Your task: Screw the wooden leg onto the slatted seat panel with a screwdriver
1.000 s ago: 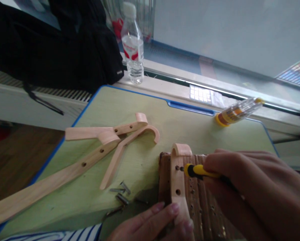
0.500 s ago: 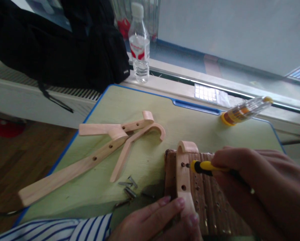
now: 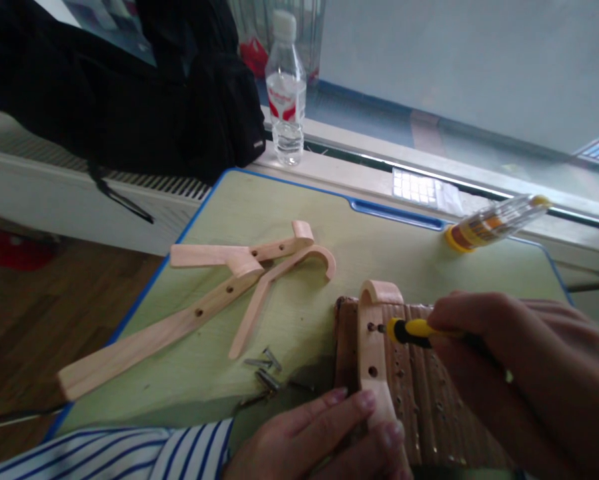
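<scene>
My right hand (image 3: 519,373) is closed round a yellow-and-black screwdriver (image 3: 414,331). Its tip sits at the upper hole of a curved wooden hook piece (image 3: 374,347). That piece stands on edge on a ribbed brown wooden block (image 3: 419,393). My left hand (image 3: 324,433) grips the near end of the hook piece, with fingers pressed against its side. A striped sleeve covers my left forearm.
Three more curved wooden pieces (image 3: 219,300) lie on the green desk (image 3: 299,220). Several loose screws (image 3: 267,370) lie near the block. A screwdriver bit holder (image 3: 494,223) rests at the desk's far right. A water bottle (image 3: 286,90) and a black bag (image 3: 129,87) stand on the sill behind.
The view has shifted, so everything sits further right in frame. Both hands stay on the hook piece and screwdriver, with the tip still at the upper hole.
</scene>
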Demonstrator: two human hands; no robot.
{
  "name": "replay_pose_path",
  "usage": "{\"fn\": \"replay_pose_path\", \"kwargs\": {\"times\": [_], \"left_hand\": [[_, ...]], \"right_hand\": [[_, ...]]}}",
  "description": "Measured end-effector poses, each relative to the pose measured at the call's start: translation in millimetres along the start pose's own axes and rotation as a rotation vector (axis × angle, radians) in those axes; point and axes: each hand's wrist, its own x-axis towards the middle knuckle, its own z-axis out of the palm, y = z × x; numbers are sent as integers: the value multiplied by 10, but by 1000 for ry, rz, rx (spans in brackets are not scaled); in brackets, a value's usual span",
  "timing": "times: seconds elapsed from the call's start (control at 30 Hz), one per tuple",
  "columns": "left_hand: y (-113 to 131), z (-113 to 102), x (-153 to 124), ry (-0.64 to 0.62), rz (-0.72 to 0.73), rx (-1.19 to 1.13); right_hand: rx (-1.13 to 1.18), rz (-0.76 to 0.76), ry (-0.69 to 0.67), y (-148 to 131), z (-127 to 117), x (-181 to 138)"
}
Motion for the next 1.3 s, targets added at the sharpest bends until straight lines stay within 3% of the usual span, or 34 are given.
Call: {"fn": "replay_pose_path", "kwargs": {"times": [0.13, 0.27, 0.43, 0.6, 0.7, 0.83, 0.97, 1.0, 1.07, 1.2, 1.3], "left_hand": [[30, 99, -3, -2, 43, 57], [38, -107, 95, -58, 6, 60], [12, -427, 281, -44, 67, -94], [14, -419, 332, 21, 103, -122], [26, -448, 314, 36, 136, -216], [29, -681, 354, 15, -23, -410], [-54, -866, 579, 163, -571, -313], [-93, -879, 660, 152, -629, -328], [-176, -880, 828, 107, -668, -359], [-279, -901, 1086, -131, -571, -406], [-278, -972, 1165, -169, -506, -387]], "right_hand": [[13, -2, -2, -4, 1, -27], [-31, -9, 15, -38, -34, -14], [-138, 61, 33, -117, -48, 19], [-287, 164, 110, -203, -39, 32], [-297, 185, 90, -252, -62, 47], [-317, 198, 59, -337, -133, 40], [-338, 165, 18, -453, -221, -10], [-349, 154, 3, -479, -241, -22], [-369, 134, -19, -520, -274, -38], [-359, 106, -39, -552, -308, -38], [-336, 99, -43, -547, -305, -35]]}}
